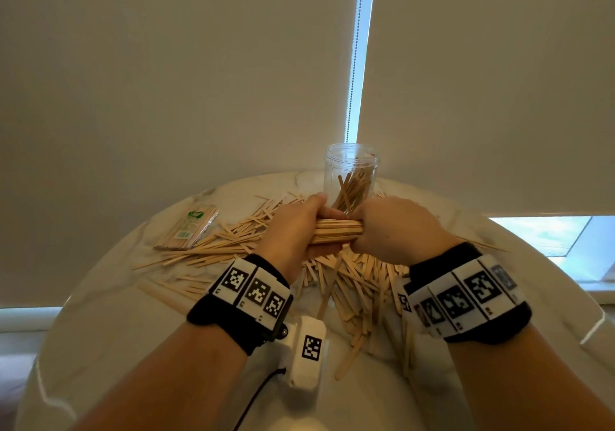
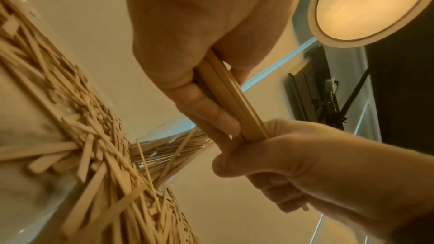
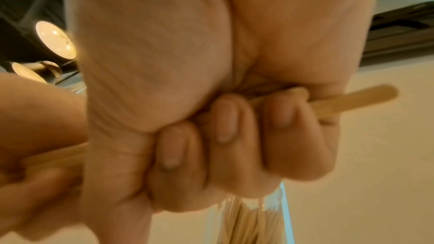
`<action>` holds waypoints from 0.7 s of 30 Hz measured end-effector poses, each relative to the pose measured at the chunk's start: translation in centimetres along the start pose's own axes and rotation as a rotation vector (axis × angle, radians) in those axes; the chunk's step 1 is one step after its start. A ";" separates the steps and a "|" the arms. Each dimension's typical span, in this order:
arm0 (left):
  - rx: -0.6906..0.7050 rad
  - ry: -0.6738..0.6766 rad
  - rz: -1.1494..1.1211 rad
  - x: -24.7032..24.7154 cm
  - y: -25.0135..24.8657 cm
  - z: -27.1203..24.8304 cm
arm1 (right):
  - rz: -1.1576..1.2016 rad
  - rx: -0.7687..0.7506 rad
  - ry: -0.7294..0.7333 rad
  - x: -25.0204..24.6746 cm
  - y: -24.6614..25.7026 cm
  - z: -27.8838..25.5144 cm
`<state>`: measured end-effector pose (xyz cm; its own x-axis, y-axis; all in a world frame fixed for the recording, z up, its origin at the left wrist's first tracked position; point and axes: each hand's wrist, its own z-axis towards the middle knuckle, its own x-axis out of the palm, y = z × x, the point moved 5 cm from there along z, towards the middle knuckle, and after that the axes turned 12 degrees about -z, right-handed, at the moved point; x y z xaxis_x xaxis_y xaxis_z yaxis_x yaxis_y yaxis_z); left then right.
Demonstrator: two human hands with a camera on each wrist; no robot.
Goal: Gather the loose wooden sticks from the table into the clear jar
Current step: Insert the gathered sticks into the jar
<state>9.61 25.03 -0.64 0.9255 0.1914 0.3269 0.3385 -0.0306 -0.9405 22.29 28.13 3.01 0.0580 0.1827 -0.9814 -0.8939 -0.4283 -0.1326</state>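
Note:
A horizontal bundle of wooden sticks (image 1: pixel 337 230) is held between both hands above the table. My left hand (image 1: pixel 299 227) grips its left end and my right hand (image 1: pixel 389 227) grips its right end, fingers curled round it. In the left wrist view the bundle (image 2: pixel 231 99) runs from one fist into the other. The right wrist view shows curled fingers (image 3: pixel 225 120) with a stick end (image 3: pixel 357 97) poking out. The clear jar (image 1: pixel 351 177) stands upright just behind the hands, with several sticks inside. Loose sticks (image 1: pixel 352 284) lie heaped on the table beneath and around the hands.
A wrapped packet of sticks (image 1: pixel 188 229) lies at the table's left. The round marble table (image 1: pixel 116 297) ends close behind the jar at a blind-covered window. A white tagged device (image 1: pixel 307 352) with a cable sits near my left wrist.

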 end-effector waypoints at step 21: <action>0.149 -0.077 -0.001 -1.7 0.0 1.0 | 0.150 -0.094 -0.062 -1.1 -0.2 -0.2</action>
<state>7.90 25.71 -1.32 0.9073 0.2663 0.3253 0.3055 0.1140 -0.9453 22.52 27.81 4.12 -0.1027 0.1631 -0.9812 -0.8446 -0.5355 -0.0006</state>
